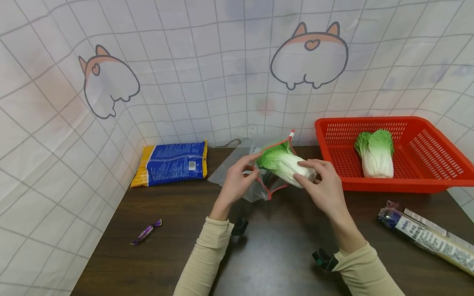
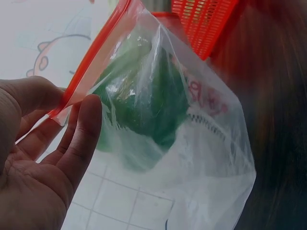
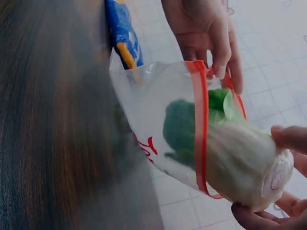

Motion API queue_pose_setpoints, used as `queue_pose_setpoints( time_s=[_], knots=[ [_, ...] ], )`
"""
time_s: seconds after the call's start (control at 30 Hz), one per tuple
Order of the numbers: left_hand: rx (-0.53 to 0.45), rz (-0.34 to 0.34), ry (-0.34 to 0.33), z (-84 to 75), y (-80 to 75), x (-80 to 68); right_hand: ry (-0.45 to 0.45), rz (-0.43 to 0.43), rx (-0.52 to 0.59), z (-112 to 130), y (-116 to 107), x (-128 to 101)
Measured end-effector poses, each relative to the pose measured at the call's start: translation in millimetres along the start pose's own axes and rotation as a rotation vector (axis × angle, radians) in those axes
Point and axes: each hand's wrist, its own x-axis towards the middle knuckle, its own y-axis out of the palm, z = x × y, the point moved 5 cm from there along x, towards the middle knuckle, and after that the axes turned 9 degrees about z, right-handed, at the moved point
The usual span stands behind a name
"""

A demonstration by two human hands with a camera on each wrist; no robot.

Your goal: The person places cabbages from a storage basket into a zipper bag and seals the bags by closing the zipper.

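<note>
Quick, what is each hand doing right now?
Left hand: pinches the red rim of the clear zip bag, holding it open.
Right hand: grips the cabbage by its white base, leafy end inside the bag.

Cabbages: I count two, one cabbage (image 1: 286,166) half inside the bag, a second cabbage (image 1: 375,153) lying in the basket.
Zip bags: I see one, a clear zip bag (image 1: 237,172) with a red rim.
Baskets: one red basket (image 1: 426,160) at the right of the table.
Blue and yellow packets: one blue packet (image 1: 172,163) by the wall.
Wrapped candies: one purple candy (image 1: 145,232) near the left edge.
Long noodle packs: one noodle pack (image 1: 431,237) at the right edge.
Hands: I see two, the left hand (image 1: 237,181) and the right hand (image 1: 322,189).
Tables: one dark wooden table (image 1: 281,246).
</note>
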Motion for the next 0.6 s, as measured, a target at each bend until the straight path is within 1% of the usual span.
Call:
queue_pose_setpoints(
  time_s=[0.07,0.2,0.3,0.47,0.6],
  knots=[
    [-0.003,-0.001,0.004,-0.8,0.1,-0.2,-0.011,0.003,-0.001,0.7,1.3,-0.3],
    [-0.005,-0.005,0.015,-1.5,0.2,-0.4,-0.041,-0.028,-0.022,2.6,1.5,-0.7],
    [-0.004,0.003,0.022,-1.1,1.3,0.4,-0.028,-0.033,-0.013,1.4,1.1,-0.3],
    [0.003,0.008,0.019,-1.0,2.9,0.9,0.004,-0.006,0.020,-1.6,1.6,0.6],
    [0.012,0.027,0.021,-2.3,6.5,0.7,-0.057,-0.050,-0.028,2.2,2.6,-0.3]
  ],
)
